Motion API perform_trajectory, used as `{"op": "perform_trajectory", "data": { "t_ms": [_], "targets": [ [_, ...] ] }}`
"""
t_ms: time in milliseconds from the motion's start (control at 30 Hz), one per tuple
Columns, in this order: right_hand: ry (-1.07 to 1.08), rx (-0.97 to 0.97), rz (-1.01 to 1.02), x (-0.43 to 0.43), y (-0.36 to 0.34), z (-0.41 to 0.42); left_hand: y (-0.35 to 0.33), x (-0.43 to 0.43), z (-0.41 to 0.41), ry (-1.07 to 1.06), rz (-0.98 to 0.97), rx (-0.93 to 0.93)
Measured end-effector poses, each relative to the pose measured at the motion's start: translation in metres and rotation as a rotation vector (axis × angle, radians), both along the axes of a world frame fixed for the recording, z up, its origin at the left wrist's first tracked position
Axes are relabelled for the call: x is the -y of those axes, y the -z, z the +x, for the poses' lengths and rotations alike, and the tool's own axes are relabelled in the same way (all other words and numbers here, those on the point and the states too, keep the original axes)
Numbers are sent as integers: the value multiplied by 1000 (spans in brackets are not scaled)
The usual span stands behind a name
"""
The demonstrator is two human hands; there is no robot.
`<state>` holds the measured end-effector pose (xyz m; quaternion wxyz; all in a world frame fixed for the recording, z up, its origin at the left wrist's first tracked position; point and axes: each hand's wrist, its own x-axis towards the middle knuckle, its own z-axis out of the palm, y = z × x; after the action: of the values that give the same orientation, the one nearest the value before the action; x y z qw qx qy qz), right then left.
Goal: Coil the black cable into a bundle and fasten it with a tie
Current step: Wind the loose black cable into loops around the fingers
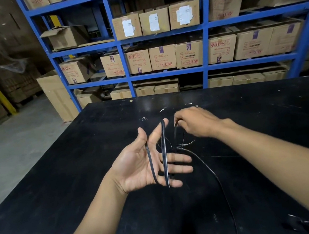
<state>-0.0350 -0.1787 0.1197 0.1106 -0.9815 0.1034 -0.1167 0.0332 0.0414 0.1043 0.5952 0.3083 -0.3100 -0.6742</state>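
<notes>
My left hand (142, 164) is held palm up over the black table (59, 181), fingers spread. Loops of the black cable (164, 155) run around it, from between thumb and forefinger down past the little finger. My right hand (196, 122) hovers just to the right and slightly farther away, pinching a strand of the same cable between its fingertips. From the hands a loose length of cable trails across the table toward the near right edge. A thin pale tie (188, 104) seems to lie on the table just beyond my right hand; it is too small to tell for sure.
A blue metal shelf rack (128, 78) full of cardboard boxes stands right behind the table. A tall carton (58, 95) leans by the table's far left corner. Grey concrete floor (13, 142) lies to the left. Some dark crumpled material (300, 223) sits at the near right.
</notes>
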Motion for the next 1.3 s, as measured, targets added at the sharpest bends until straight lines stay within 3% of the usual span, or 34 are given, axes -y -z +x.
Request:
{"op": "perform_trajectory", "data": {
  "t_ms": [233, 433, 633, 900, 1133, 1300],
  "targets": [
    [-52, 89, -160, 4, -39, 11, 23, 11, -5, 16, 123, -28],
    [-49, 113, -167, -7, -48, 7, 38, 16, 12, -196, 266, -25],
    [0, 115, 45, -33, -39, -7, 32, 18, 42, -430, 285, 2],
    [54, 80, 403, -76, 5, -32, 1, 27, 68, -588, 199, -63],
    [12, 94, 778, -106, 49, -61, -9, 33, 73, -627, 140, -114],
    [4, 59, 867, -114, 74, -65, -16, 33, 67, -558, 94, -97]
  ]
}}
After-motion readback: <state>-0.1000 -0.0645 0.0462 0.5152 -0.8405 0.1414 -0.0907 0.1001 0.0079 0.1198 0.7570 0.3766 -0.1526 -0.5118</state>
